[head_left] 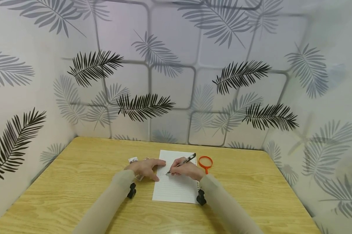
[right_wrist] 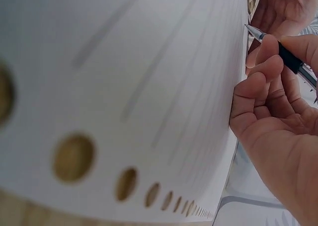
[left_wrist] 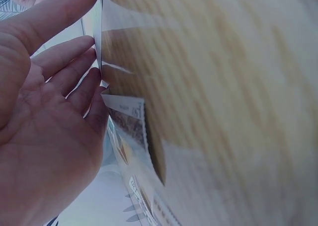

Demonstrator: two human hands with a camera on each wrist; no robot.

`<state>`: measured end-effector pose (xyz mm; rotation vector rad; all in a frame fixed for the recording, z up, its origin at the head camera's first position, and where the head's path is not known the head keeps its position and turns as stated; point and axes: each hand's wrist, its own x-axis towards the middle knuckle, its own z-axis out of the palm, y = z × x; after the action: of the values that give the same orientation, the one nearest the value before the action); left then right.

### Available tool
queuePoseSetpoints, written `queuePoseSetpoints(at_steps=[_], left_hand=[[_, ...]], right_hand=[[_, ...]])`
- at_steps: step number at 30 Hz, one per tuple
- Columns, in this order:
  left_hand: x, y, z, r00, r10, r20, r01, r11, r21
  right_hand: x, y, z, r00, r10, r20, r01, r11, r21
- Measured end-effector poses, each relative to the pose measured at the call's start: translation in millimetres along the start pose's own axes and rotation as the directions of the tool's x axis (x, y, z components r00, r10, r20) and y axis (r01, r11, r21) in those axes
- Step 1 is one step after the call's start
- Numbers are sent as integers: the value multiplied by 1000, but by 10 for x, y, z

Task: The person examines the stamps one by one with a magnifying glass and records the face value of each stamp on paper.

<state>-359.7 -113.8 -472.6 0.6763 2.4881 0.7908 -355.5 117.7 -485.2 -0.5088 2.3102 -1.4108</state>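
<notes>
A lined sheet of paper point(head_left: 176, 191) with punched holes down its right edge lies on the table. My right hand point(head_left: 186, 169) pinches a pen point(head_left: 190, 158) between thumb and fingers, its tip on the paper beside some faint writing. In the right wrist view the pen point(right_wrist: 289, 57) shows a black grip and a pale tip. With fingers spread, my left hand point(head_left: 146, 167) rests at the sheet's left edge. Small stamp-like papers with serrated edges lie under and beside it; one printed stamp point(left_wrist: 126, 117) shows in the left wrist view.
A red magnifying glass point(head_left: 205, 162) lies just right of the sheet. The wooden table point(head_left: 76, 172) meets a wall point(head_left: 173, 130) with leaf patterns at its back. Each wrist wears a black device, such as the left wrist mount point(head_left: 131, 190).
</notes>
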Motion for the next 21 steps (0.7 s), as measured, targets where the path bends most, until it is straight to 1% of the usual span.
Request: queuePoseSetpoints(at_steps=[3,7,13,21], left_hand=[[4,-2,-4,1000,-2,-2,2,1000,-3],[8,-11,6,1000,-1,-3,1,1000,1],[4,-12,10,1000,-3,-2,3,1000,6],[8,-7,6,1000,12,1,-12,1000,2]], right_hand=[[-4,-4,-3,1000,-5,4,5,1000,-1],[9,20,-10,1000,-8,-11,8,1000,3],[19,29,-13,1000,4,-12,-4,1000,0],[22,26,-11,1000,3,-12,-3,1000,-9]])
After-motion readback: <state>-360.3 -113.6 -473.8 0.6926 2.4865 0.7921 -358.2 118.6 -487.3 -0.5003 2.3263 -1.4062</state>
